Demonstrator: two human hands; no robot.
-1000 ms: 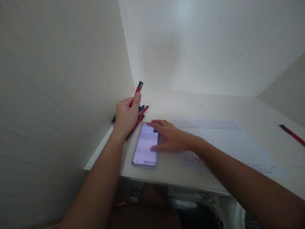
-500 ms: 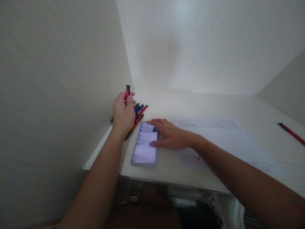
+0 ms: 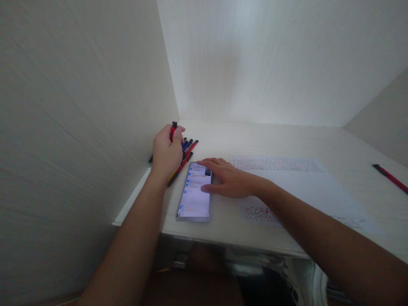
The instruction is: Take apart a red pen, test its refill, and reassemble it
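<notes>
My left hand [image 3: 167, 153] is closed around a red pen [image 3: 173, 132] with a black end pointing up; most of its length is hidden in the fist. Under and beside that hand lies a pile of pens [image 3: 188, 146] in blue, red, black and yellow, partly covered by it. A lit smartphone [image 3: 194, 202] rests face up on the desk, its screen showing lines of text too small to read. My right hand [image 3: 231, 180] is open, fingers apart, with the thumb and a fingertip over the right side of the phone.
A sheet of paper [image 3: 280, 185] with rows of handwriting lies under my right forearm. Another red and black pen [image 3: 390, 176] is on the desk [image 3: 270, 138] at far right. Pale panels [image 3: 121, 85] stand at the left, back and right.
My left hand has moved slightly right, and the red pen sits lower in it, with less showing above the fingers. My right hand stays almost in place over the phone.
</notes>
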